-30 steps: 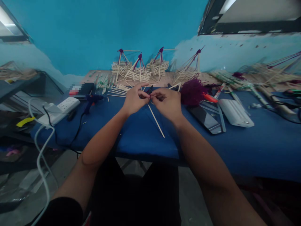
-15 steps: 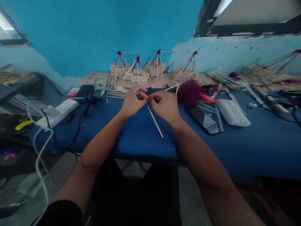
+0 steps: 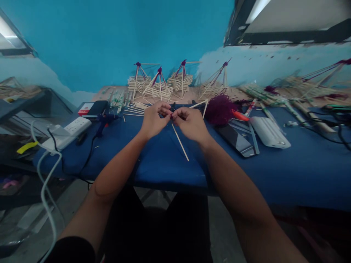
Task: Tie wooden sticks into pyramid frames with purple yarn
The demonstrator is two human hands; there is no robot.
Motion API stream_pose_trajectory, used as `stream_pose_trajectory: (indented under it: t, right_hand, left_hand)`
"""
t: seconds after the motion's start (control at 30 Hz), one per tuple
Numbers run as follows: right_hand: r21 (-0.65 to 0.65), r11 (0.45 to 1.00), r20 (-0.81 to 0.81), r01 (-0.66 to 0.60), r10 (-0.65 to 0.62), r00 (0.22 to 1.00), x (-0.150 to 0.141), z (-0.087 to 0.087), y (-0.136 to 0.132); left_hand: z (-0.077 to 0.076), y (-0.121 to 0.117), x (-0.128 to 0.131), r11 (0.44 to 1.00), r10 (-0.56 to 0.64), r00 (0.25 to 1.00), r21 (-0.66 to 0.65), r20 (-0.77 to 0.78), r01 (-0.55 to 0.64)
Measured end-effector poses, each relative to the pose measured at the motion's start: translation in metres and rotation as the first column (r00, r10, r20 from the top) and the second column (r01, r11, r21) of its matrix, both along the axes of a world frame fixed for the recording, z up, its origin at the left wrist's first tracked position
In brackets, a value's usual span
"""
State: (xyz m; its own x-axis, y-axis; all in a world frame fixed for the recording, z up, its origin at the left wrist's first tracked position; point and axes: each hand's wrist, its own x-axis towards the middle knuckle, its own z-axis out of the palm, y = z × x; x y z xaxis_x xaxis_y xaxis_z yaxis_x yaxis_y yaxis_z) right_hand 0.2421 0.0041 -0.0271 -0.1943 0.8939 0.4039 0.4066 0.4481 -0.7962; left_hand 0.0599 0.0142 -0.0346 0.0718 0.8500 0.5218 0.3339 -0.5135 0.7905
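My left hand (image 3: 155, 121) and my right hand (image 3: 191, 124) meet fingertip to fingertip above the blue table surface (image 3: 164, 164). Both are closed in a pinch. What lies between the fingers is too small to make out, though a dark reddish speck shows there. A thin wooden stick (image 3: 180, 142) slants down toward me from just below the fingertips; its upper end is hidden by them. Right of my right hand sits a tangled bundle of purple yarn (image 3: 221, 109). Several loose sticks (image 3: 135, 109) lie fanned beyond my left hand.
Stick frames with purple-wrapped tops (image 3: 160, 86) stand along the wall. A blue glue gun (image 3: 102, 122) and a white power strip (image 3: 71, 131) are at left. To the right lie a phone (image 3: 237, 140), an orange-handled tool (image 3: 240, 115) and a white power bank (image 3: 270, 132).
Both hands stay pinched together at nearly the same spot, with only slight finger movement. The view has shifted a little.
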Motion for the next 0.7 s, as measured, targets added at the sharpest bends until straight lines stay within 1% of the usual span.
stream_pose_trajectory:
  t: [0.1, 0.2, 0.27, 0.4, 0.53, 0.6, 0.7]
  right_hand:
    - [-0.114, 0.990, -0.127, -0.085, 0.070, 0.989, 0.001, 0.002, 0.002]
    - [-0.179, 0.975, -0.229, -0.131, 0.089, 0.969, 0.001, 0.004, 0.002]
    - [-0.203, 0.970, -0.252, -0.132, 0.079, 0.965, 0.001, 0.004, 0.002]
    - [-0.235, 0.962, -0.246, -0.138, 0.079, 0.966, 0.001, 0.003, 0.003]
    - [-0.211, 0.969, -0.215, -0.128, 0.082, 0.973, 0.002, 0.003, 0.003]
    - [-0.164, 0.982, -0.164, -0.098, 0.071, 0.984, 0.003, 0.003, 0.003]
    - [-0.063, 0.998, -0.083, -0.026, 0.021, 0.996, 0.003, 0.001, 0.003]
  left_hand:
    - [0.000, 0.000, 0.001, 1.000, 0.017, 1.000, 0.011, -0.005, -0.017]
    - [0.001, -0.002, 0.001, 0.999, 0.037, 0.999, 0.018, -0.013, -0.036]
    - [0.002, -0.004, 0.002, 0.999, 0.037, 0.999, 0.018, -0.020, -0.037]
    - [0.003, -0.008, 0.003, 0.999, 0.034, 0.999, 0.032, -0.043, -0.032]
    - [0.007, -0.011, 0.003, 0.998, 0.039, 0.997, 0.043, -0.074, -0.036]
    - [0.008, -0.011, 0.003, 0.999, 0.030, 0.995, 0.047, -0.096, -0.026]
    - [0.008, -0.011, 0.002, 0.999, 0.023, 0.993, 0.041, -0.112, -0.019]
